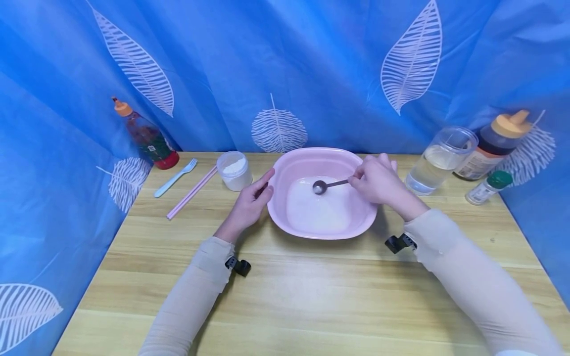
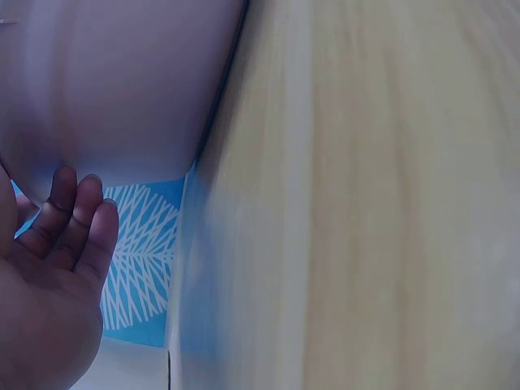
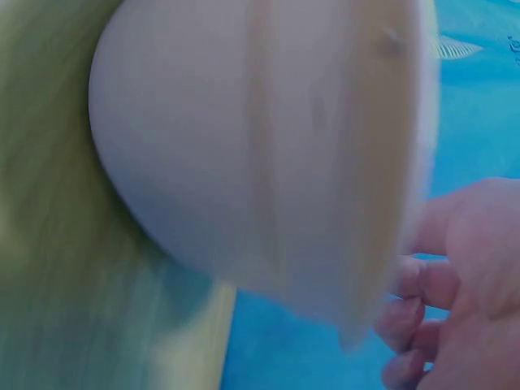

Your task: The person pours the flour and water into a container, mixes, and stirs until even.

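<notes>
A pink basin (image 1: 322, 234) with white contents, partly liquid-looking, stands near the table's back edge. My right hand (image 1: 376, 178) pinches the handle of a dark metal spoon (image 1: 319, 187), its bowl held over the inside of the basin. In the right wrist view the fingers (image 3: 410, 276) are bent beside the basin's rim; the spoon is hidden there. My left hand (image 1: 250, 200) touches the basin's left side. The left wrist view shows its loosely bent fingers (image 2: 99, 236) against the outer wall, with the thumb mostly hidden.
Left of the basin are a jar of white powder (image 1: 235, 173), pink chopsticks (image 1: 192, 193), a light-blue fork (image 1: 175, 179) and a red sauce bottle (image 1: 153, 141). At the right stand a glass of clear liquid (image 1: 434, 165), a dark sauce bottle (image 1: 487, 148) and a green-capped shaker (image 1: 487, 189).
</notes>
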Motion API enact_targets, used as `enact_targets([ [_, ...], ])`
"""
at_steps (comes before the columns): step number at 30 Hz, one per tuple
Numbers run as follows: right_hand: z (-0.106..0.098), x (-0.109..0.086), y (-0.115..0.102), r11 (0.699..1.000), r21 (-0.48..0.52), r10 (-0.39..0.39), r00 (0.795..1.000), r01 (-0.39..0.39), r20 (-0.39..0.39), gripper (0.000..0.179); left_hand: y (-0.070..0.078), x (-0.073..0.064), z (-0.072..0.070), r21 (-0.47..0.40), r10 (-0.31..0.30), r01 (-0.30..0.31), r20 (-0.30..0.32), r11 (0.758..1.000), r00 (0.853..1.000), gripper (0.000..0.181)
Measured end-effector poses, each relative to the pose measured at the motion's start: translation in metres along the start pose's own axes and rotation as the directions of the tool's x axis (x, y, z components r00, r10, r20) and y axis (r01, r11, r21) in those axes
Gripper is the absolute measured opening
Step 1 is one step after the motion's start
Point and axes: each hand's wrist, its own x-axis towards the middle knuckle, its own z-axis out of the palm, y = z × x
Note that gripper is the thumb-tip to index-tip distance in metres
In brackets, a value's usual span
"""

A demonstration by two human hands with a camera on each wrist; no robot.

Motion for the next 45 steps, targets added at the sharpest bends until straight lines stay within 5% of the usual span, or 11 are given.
enact_targets([
  [12, -0.036, -0.028, 0.023, 0.985, -0.084, -0.138, 0.981, 0.150, 0.134, 0.018, 0.000, 0.000, 0.000, 0.002, 0.003, -0.003, -0.001, 1.000, 1.000, 0.053],
  [20, -0.017, -0.027, 0.014, 0.960, 0.060, -0.280, 0.940, 0.273, 0.197, 0.015, 0.002, -0.001, -0.001, 0.008, 0.000, 0.000, 0.010, 1.000, 1.000, 0.053],
  [25, 0.007, -0.017, -0.001, 0.962, 0.122, -0.263, 0.954, 0.246, 0.146, 0.014, 0.003, -0.001, -0.001, 0.014, -0.005, 0.005, 0.008, 1.000, 1.000, 0.053],
  [31, 0.019, -0.003, -0.010, 0.979, 0.068, -0.197, 0.979, 0.194, 0.050, 0.019, 0.003, 0.000, -0.002, 0.032, 0.000, 0.000, 0.008, 0.999, 1.000, 0.053],
  [37, 0.004, 0.000, -0.002, 0.993, -0.022, -0.118, 0.993, 0.117, -0.013, 0.024, 0.002, 0.001, -0.001, 0.043, -0.004, 0.003, 0.008, 0.999, 1.000, 0.053],
  [45, -0.031, -0.015, 0.019, 0.987, -0.095, -0.126, 0.990, 0.132, 0.067, 0.023, 0.001, 0.001, -0.001, 0.032, -0.003, 0.003, 0.010, 0.999, 1.000, 0.054],
])
